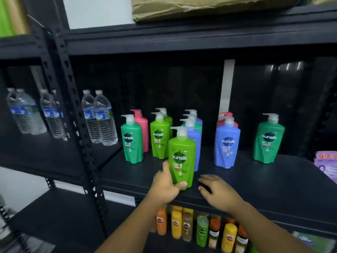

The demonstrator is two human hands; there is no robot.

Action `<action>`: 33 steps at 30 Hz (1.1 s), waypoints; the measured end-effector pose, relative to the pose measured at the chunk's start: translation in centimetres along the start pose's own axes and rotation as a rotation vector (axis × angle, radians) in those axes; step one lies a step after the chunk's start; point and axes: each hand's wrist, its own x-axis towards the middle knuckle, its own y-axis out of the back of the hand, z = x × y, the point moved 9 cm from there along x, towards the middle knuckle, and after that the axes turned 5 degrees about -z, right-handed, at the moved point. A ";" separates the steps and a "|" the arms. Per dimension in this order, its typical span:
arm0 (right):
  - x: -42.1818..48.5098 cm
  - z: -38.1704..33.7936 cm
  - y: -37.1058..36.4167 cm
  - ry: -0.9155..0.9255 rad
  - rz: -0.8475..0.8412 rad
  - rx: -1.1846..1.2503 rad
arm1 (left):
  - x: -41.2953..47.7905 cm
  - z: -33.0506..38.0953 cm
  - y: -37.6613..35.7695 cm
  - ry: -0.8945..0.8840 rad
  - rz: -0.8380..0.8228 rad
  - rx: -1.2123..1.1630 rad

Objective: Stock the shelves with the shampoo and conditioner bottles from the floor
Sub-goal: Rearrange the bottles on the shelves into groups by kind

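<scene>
My left hand [166, 185] grips the lower part of a light green Sunsilk pump bottle [182, 157], which stands upright near the front edge of the black shelf [264, 181]. My right hand [217, 190] hovers just right of that bottle with its fingers spread, holding nothing. Behind stand several more pump bottles: a dark green one [131, 141] in front of a pink one [143, 125], a light green pair [159, 137], a row of blue ones [194, 139], a blue one [227, 145] in front of a pink one, and a dark green one [269, 141] at the right.
Water bottles [99, 119] stand at the shelf's left end, with more [27, 114] on the neighbouring rack. A perforated black upright [80, 128] divides the two racks. A cardboard box [209, 8] lies on the shelf above. Small orange, yellow and green bottles [200, 230] fill the shelf below.
</scene>
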 end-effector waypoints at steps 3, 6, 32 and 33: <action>1.2 -1.5 -0.6 -0.064 0.050 0.023 | 0.9 -2.5 2.6 0.017 0.018 -0.012; 0.8 -1.6 -0.6 -0.088 0.061 0.001 | 1.9 -4.0 4.6 0.022 0.014 -0.059; 0.5 -0.5 -0.3 -0.211 0.110 0.045 | 6.0 -7.1 8.1 -0.065 0.392 -0.094; 0.5 -0.3 -0.3 -0.228 0.113 0.057 | 5.2 -7.0 8.5 -0.088 0.468 -0.085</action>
